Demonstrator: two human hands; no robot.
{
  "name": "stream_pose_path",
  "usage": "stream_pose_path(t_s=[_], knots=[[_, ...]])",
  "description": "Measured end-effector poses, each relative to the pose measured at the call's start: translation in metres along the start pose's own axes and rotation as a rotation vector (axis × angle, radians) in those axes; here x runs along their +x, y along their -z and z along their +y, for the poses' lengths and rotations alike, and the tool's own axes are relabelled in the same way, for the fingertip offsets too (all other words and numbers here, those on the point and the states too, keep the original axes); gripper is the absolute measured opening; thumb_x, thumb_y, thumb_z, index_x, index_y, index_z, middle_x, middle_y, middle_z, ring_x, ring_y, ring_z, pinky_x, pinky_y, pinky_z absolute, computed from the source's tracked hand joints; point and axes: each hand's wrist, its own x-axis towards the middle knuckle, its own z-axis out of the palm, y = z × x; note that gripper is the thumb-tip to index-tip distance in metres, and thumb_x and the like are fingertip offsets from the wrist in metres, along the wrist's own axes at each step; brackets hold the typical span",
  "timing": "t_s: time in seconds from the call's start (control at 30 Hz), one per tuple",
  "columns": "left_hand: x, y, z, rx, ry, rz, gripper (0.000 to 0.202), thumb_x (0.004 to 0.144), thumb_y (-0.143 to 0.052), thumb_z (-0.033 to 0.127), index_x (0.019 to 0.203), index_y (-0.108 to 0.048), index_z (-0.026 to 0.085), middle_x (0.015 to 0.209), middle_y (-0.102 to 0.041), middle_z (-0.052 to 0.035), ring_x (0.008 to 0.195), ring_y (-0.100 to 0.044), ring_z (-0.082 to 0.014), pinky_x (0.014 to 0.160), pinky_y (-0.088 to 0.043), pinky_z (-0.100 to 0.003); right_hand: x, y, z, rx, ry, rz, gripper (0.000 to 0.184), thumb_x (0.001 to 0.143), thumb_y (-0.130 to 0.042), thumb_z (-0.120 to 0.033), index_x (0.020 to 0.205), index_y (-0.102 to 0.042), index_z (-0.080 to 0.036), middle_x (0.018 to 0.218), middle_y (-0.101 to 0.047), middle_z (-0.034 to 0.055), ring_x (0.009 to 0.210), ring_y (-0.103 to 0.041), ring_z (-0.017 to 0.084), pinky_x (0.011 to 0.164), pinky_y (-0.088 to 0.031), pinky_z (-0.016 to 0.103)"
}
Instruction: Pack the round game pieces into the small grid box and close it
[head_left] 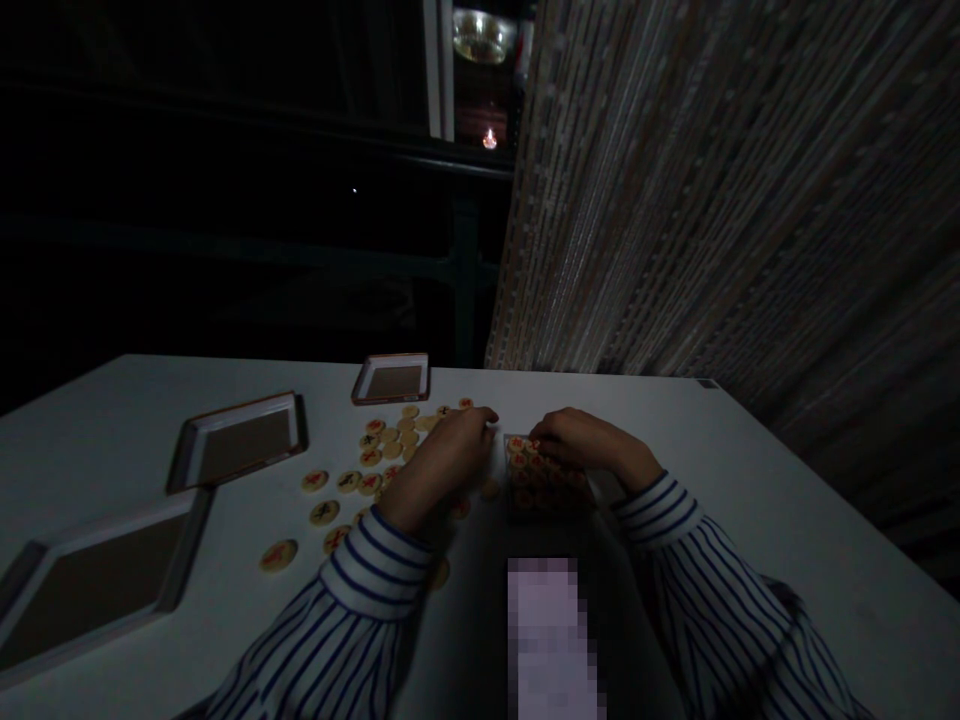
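Note:
Round wooden Chinese chess pieces [369,484] with red and black characters lie scattered on the white table, some face down. Over the right side of this spread is my left hand [454,450], fingers curled; its palm side is hidden. A small square box [511,512] stands just right of it, holding rows of pieces with red characters [519,461]. My right hand [589,437] reaches over the box's far right part, its fingers closed at a piece in the back row [534,444]. Dim light blurs the fingertips.
Three shallow framed trays lie to the left: a small one [362,384] at the back, a middle one [296,425] and a large one [176,570] nearer me. A string curtain [637,200] hangs behind the white table [750,500]. A pixelated patch [551,640] covers something in front of me.

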Motion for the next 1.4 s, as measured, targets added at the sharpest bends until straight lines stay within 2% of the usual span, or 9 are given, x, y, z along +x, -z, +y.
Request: stream_pose_path(t_s=[0.33,0.47,0.67,0.9,1.17,1.4], knots=[[0.003,-0.006,-0.004,0.000,-0.003,-0.015,0.034,0.082,-0.037,0.019,0.109,-0.057,0.014,0.109,-0.062,-0.0102,0.103,-0.055,-0.0193,0.089,-0.039,-0.029,0.000,0.001,-0.001,-0.011,-0.006,-0.002,0.026,0.081,-0.046,-0.023,0.098,-0.064,-0.018,0.094,-0.067,0.0076,0.086,-0.059,0.018,0.073,-0.038,0.025],[0.004,-0.011,-0.008,-0.027,0.007,-0.058,0.034,0.082,-0.037,0.019,0.109,-0.058,0.015,0.108,-0.062,-0.0102,0.102,-0.056,-0.0191,0.087,-0.040,-0.029,-0.001,0.003,-0.004,-0.029,0.005,0.048,0.027,0.082,-0.044,-0.024,0.099,-0.064,-0.017,0.094,-0.065,0.0081,0.088,-0.057,0.018,0.076,-0.037,0.025],[0.001,-0.024,-0.008,-0.003,-0.087,-0.151,0.029,0.075,-0.049,0.017,0.101,-0.061,0.020,0.095,-0.065,-0.0098,0.090,-0.060,-0.0205,0.076,-0.043,-0.027,-0.001,0.004,-0.011,-0.064,0.020,0.069,0.029,0.084,-0.041,-0.022,0.101,-0.063,-0.017,0.096,-0.062,0.0095,0.091,-0.055,0.018,0.077,-0.036,0.026],[-0.003,-0.028,-0.004,0.083,-0.191,-0.126,0.026,0.075,-0.047,0.019,0.098,-0.060,0.021,0.086,-0.066,-0.0092,0.079,-0.061,-0.0211,0.065,-0.044,-0.028,0.001,-0.001,-0.010,-0.092,0.012,0.056,0.029,0.084,-0.040,-0.021,0.104,-0.061,-0.018,0.096,-0.060,0.0094,0.089,-0.055,0.018,0.077,-0.036,0.026],[-0.003,-0.030,-0.002,0.081,-0.228,-0.144,0.030,0.081,-0.041,0.020,0.106,-0.057,0.023,0.087,-0.067,-0.0085,0.079,-0.062,-0.0208,0.063,-0.044,-0.027,0.001,-0.003,-0.010,-0.088,0.021,0.057,0.030,0.083,-0.041,-0.020,0.106,-0.061,-0.019,0.096,-0.060,0.0093,0.090,-0.054,0.018,0.078,-0.036,0.027],[0.000,-0.029,-0.002,0.114,-0.178,-0.178,0.031,0.083,-0.037,0.022,0.107,-0.057,0.020,0.091,-0.065,-0.0103,0.085,-0.061,-0.0217,0.068,-0.044,-0.029,0.001,-0.004,-0.010,-0.104,0.022,0.053,0.031,0.083,-0.040,-0.019,0.106,-0.060,-0.019,0.096,-0.060,0.0095,0.089,-0.054,0.019,0.077,-0.037,0.028]])
